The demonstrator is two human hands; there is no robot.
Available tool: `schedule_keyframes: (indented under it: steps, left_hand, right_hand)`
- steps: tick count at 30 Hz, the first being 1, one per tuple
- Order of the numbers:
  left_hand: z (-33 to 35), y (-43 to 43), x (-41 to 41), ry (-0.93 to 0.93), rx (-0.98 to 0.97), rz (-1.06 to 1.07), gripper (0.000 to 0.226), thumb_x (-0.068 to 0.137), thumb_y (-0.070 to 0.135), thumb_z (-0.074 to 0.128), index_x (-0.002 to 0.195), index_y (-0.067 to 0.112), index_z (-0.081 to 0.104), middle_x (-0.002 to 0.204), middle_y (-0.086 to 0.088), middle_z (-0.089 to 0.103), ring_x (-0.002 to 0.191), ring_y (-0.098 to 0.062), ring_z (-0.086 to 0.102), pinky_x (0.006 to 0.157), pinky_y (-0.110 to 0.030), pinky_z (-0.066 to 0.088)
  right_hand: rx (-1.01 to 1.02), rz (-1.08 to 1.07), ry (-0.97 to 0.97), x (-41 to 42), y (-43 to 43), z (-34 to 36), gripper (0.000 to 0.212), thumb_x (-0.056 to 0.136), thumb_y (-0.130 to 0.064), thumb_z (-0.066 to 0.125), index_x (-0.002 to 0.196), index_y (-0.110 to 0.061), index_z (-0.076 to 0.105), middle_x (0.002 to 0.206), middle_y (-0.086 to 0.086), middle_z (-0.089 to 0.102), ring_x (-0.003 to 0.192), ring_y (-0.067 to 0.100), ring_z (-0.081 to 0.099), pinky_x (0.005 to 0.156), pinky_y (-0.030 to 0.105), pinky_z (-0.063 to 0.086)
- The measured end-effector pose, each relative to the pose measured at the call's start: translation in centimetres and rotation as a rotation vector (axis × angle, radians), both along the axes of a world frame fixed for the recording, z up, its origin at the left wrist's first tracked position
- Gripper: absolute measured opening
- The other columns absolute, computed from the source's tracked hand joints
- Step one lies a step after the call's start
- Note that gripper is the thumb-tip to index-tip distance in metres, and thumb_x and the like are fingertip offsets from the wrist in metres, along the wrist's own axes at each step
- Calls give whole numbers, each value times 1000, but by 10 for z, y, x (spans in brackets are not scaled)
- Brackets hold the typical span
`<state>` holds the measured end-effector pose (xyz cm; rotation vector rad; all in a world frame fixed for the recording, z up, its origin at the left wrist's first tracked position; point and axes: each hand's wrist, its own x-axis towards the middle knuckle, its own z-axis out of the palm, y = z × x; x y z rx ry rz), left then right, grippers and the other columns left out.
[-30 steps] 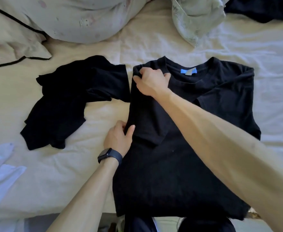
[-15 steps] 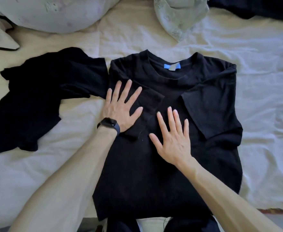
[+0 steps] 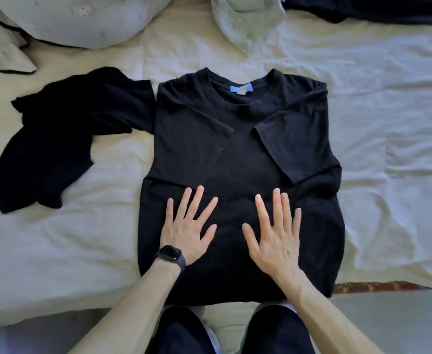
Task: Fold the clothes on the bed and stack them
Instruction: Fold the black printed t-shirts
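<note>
Black cotton short-sleeved T-shirt (image 3: 235, 154) with a blue neck label (image 3: 240, 89) lies in the middle of the frame on the cream-sheeted bed (image 3: 388, 123), both sleeves already turned in over the chest. The left hand (image 3: 188, 229), wearing a black wristwatch (image 3: 170, 255), and the right hand (image 3: 273, 238) press flat on its lower half. Their fingers (image 3: 277, 208) are straight and spread, gripping nothing.

This looks like the smoothing step between folds. The next move probably calls for pinching the hem at lower centre, close to the bed's near edge, and carrying it up toward the collar; the cloth above the hands lies unobstructed. At centre left a crumpled black garment (image 3: 51, 149) sits just beside or touching the shirt's shoulder edge. Wrinkled sheet stretches right of the shirt, giving room for a stack.
</note>
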<state>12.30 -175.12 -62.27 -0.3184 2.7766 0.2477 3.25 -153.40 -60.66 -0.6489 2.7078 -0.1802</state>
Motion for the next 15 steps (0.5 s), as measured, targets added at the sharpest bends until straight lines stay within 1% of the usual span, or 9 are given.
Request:
schedule_keyframes:
  steps: [3,5,6,8,9,11,12,14,15]
  left_hand:
    - [12,5,54,-60,7,54,67,95,58,30,159,40,16,169,1,5,154,-29,9,117,-64,18]
    - [21,11,83,-80,11,210,68,94,59,30,158,39,20,168,0,9,154,-29,10,118,-62,16]
    - [25,16,94,-79,20,304,69,92,59,30,157,38,20,168,-1,10,154,-29,10,118,-62,14]
    - [33,27,114,-63,50,513,72,91,60,35,158,37,18,168,-2,10,154,-28,9,118,-62,10]
    - [36,33,123,-41,65,617,74,92,59,41,159,36,18,168,-3,11,154,-29,11,118,-61,11]
    - [36,39,137,39,138,872,78,92,53,58,158,31,23,163,-6,21,148,-33,25,116,-57,24]
    - [36,40,143,83,221,1017,79,89,49,65,155,29,26,157,-7,32,142,-33,35,112,-54,34]
    - [34,41,153,160,437,1290,70,84,45,73,142,27,38,134,-2,54,123,-29,55,95,-44,49]
    - [32,41,158,150,531,1382,60,84,44,75,132,28,43,121,3,60,112,-27,61,86,-39,48]
  right_hand:
    - [204,-76,-138,28,42,10,71,102,-66,24,163,-36,7,172,0,-8,158,22,-11,124,61,4]
    - [288,-177,-201,46,76,14,71,100,-68,23,161,-42,-4,171,-6,-14,157,18,-16,124,61,2]
    - [296,-263,-221,51,89,20,72,100,-69,25,160,-43,-4,171,-6,-12,157,18,-14,123,59,2]
    - [217,-485,-200,60,108,30,70,100,-64,36,161,-42,11,171,2,4,157,25,4,122,58,12]
    - [138,-618,-171,63,117,32,69,99,-60,43,160,-36,21,168,9,15,154,31,16,120,57,19]
    - [-78,-933,-235,65,137,31,73,96,-51,59,156,-19,31,157,18,35,144,38,34,116,53,31]
    - [-177,-1065,-321,63,146,29,74,93,-48,66,152,-13,36,150,18,45,138,37,42,112,50,36]
    - [-257,-1145,-504,61,161,24,67,87,-46,76,138,-10,52,131,10,62,123,33,57,103,44,44]
    - [-256,-1110,-578,60,169,22,59,84,-45,80,130,-12,61,121,6,68,115,30,63,100,42,48]
